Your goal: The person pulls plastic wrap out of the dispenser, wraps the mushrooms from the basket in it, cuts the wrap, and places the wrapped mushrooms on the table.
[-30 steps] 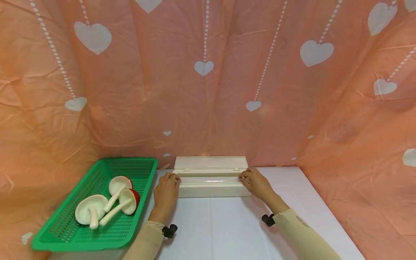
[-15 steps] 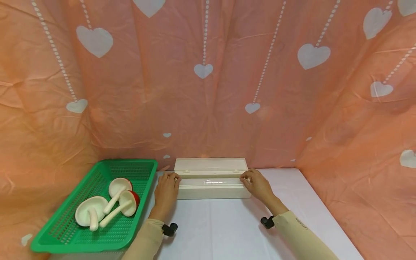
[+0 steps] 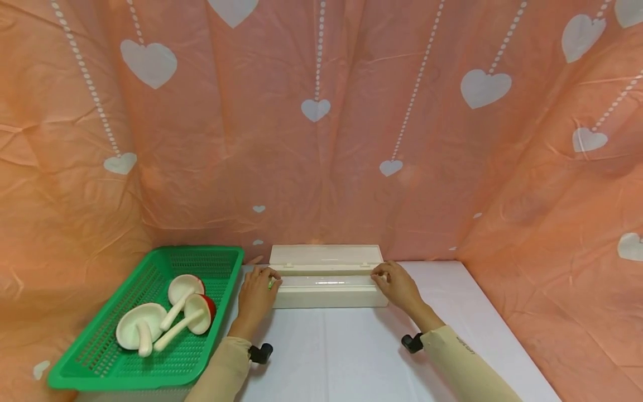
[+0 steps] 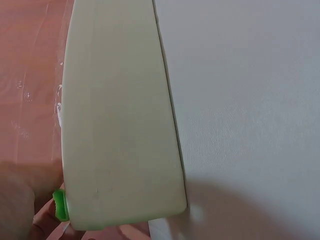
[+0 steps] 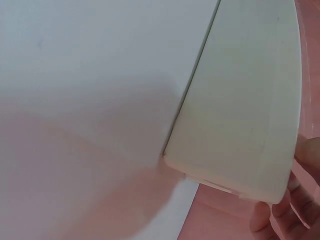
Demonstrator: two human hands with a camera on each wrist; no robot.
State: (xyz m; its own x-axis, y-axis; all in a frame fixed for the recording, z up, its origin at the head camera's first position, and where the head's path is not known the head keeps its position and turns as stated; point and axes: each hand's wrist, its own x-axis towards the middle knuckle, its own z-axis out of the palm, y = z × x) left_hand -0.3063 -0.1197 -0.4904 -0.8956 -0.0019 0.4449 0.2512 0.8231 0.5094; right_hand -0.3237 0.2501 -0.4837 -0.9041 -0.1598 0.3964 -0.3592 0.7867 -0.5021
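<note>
A cream plastic wrap dispenser (image 3: 326, 297) stands at the back of the white table, its lid (image 3: 325, 254) raised behind it. Clear plastic wrap (image 3: 326, 281) shines inside the opening and shows as a thin sheet along the box edge in both wrist views. At the left end my left hand (image 3: 256, 296) has its thumb and bent fingers at the wrap's edge, beside a small green slider (image 4: 60, 205). My right hand (image 3: 397, 283) pinches the wrap at the right end; its fingertips (image 5: 260, 214) lie against the box corner.
On the left stands a green plastic basket (image 3: 125, 381) holding several white toy mushrooms (image 3: 140, 326), some with red caps. An orange curtain (image 3: 321, 195) printed with white hearts closes off the back and sides of the table.
The left thumb has shifted a little away from the fingers, and the green slider now shows between them. The right hand and the dispenser stay nearly still; the head view has tilted slightly.
</note>
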